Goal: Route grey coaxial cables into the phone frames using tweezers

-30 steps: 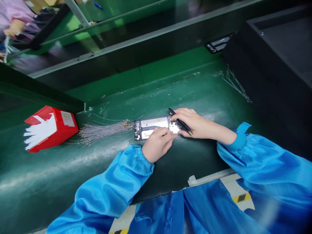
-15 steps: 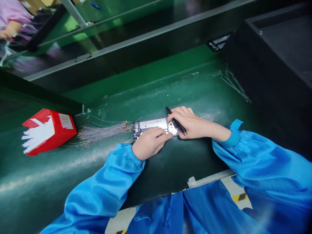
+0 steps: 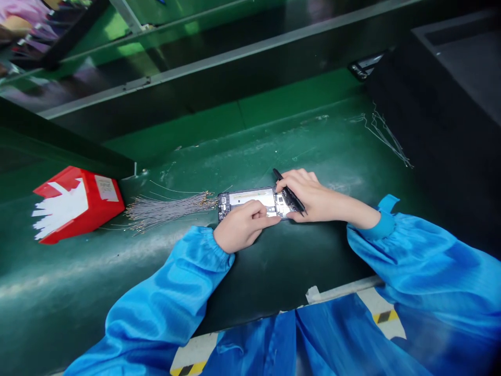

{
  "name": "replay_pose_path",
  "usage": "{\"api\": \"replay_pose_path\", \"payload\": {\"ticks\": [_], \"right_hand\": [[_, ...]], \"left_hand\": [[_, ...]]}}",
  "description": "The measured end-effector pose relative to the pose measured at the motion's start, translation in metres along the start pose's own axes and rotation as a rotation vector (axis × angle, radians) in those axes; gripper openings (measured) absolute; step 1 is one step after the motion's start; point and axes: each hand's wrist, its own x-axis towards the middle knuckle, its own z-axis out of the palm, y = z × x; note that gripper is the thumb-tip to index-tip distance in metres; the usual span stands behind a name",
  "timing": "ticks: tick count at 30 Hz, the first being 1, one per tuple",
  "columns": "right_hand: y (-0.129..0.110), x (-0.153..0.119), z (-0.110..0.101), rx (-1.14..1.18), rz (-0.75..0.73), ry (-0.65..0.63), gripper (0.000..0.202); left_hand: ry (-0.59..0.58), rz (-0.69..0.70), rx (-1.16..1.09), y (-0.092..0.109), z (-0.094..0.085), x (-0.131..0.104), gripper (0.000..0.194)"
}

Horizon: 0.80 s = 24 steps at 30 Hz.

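Note:
An opened phone body [image 3: 252,198] lies flat on the green bench, its inner parts facing up. My left hand [image 3: 245,224] rests over its lower edge, index finger stretched toward the right part and the other fingers curled; whether it grips anything small is hidden. At the phone's right end, my right hand [image 3: 307,194] has its fingers closed around black tweezers [image 3: 289,193], which lie slantwise across the hand, while fingertips touch the phone's edge. A bundle of thin grey cables [image 3: 168,210] reaches up to the phone's left end.
A red box [image 3: 92,203] with white strips stands at the left. Several loose wires [image 3: 387,138] lie at the right beside a large black box [image 3: 426,115]. Another phone part [image 3: 368,66] is behind. Part of another person [image 3: 19,21] shows at the top left.
The view has shifted slightly, so most things appear a little farther right. My left index finger looks straighter along the phone's lower edge; the tweezers stay in my right hand.

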Motion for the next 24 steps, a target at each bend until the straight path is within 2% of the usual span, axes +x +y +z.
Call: {"api": "replay_pose_path", "payload": {"ticks": [13,20,24], "right_hand": [[-0.0057,0.0024,-0.0005,-0.016,0.036,-0.023,0.044],[-0.0049,0.0067,0.0043,-0.036,0.059,0.009,0.041],[-0.0061,0.0104,0.0052,-0.066,0.091,-0.012,0.043]], "left_hand": [[0.0,0.003,0.024,0.0024,-0.0005,0.0027,0.031],[0.053,-0.093,-0.235,0.0007,-0.0014,0.002,0.024],[0.066,-0.093,-0.289,0.0,-0.002,0.0026,0.023]]}}
